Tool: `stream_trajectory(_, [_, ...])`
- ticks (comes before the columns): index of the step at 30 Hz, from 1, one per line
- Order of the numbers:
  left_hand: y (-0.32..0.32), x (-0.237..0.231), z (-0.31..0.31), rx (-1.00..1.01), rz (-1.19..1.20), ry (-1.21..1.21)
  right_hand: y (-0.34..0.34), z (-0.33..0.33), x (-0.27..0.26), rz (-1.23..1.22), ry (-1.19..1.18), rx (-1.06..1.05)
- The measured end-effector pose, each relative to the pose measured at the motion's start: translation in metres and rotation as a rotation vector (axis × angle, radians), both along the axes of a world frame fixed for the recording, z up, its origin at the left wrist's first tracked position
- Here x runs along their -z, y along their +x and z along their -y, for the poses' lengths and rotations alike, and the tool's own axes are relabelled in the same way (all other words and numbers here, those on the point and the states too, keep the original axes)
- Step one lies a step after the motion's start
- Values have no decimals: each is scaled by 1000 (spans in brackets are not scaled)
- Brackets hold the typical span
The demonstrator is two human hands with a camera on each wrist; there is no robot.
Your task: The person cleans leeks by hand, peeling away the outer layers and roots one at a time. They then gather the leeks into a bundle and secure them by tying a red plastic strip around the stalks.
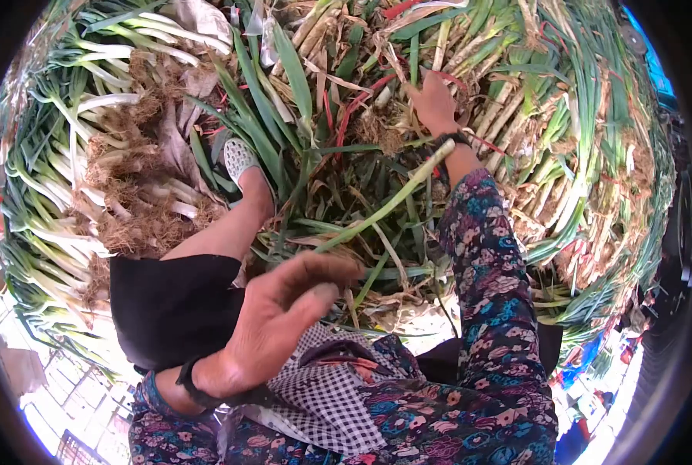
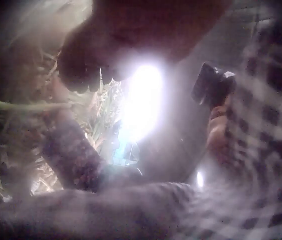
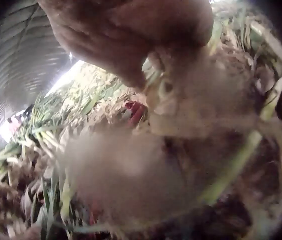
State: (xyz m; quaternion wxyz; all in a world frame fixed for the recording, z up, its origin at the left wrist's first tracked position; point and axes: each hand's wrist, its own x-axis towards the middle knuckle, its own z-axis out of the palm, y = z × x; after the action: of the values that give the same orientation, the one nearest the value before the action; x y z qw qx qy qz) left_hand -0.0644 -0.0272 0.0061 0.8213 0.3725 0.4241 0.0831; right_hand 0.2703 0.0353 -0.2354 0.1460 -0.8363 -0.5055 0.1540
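My right hand [image 1: 436, 107] reaches into the far pile of leeks, its fingers closing around a pale leek stalk [image 1: 442, 48]. Seen from the right wrist, the thumb and fingers [image 3: 131, 35] bend over dry, pale leek parts, with a blurred brown root mass close to the camera. My left hand [image 1: 264, 322] is raised over the lap, its fingers loosely curved and blurred. Beyond its fingertips a single green leek stalk [image 1: 396, 203] slants up toward the right wrist. The left wrist view is dark and glaring, with the left hand [image 2: 126, 35] across its top.
Leeks with roots [image 1: 121, 170] lie stacked on the left. A large heap of leeks [image 1: 547, 147] fills the right, with red ties [image 1: 353, 108] in the middle. Loose leaves [image 1: 361, 186] cover the ground between, near a foot in a pale perforated shoe [image 1: 240, 159].
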Motion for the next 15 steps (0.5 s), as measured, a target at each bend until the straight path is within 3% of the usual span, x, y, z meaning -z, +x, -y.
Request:
stream_trajectory(2, [0, -3, -4, -27, 28, -9, -7, -20, 5, 185, -229, 139])
stream_trajectory(3, [-2, -3, -7, -12, 59, -25, -5, -22, 22, 251, -178, 109])
stream_trajectory(6, [-4, 1, -13, -20, 62, -47, -45, -7, 42, 183, 148, -378])
stream_trajectory(7, [-6, 5, -15, -14, 43, -55, -72, 7, 34, 57, 27, -653])
stream_trajectory(8, [-7, 7, -14, -9, 19, -68, -102, 31, 40, 63, -306, -871])
stream_trajectory(9, [-6, 7, -12, -4, 18, -76, -116, 55, 23, -258, -442, -1107])
stream_trajectory(10, [-5, 8, -13, -30, -1, -134, -131, 73, 13, -481, -769, -1156])
stream_trajectory(11, [-5, 9, -12, -63, -23, -191, -130, 104, 47, -859, -659, -1147])
stream_trajectory(12, [-7, 9, -13, -65, -24, -189, -130, 83, 5, -809, -991, -1100])
stream_trajectory(14, [-10, 7, -15, -53, -3, -216, -94, 68, 32, -445, 179, -1418])
stream_trajectory(15, [-10, 3, -18, -71, 6, -215, -78, 52, 5, -798, -23, -773])
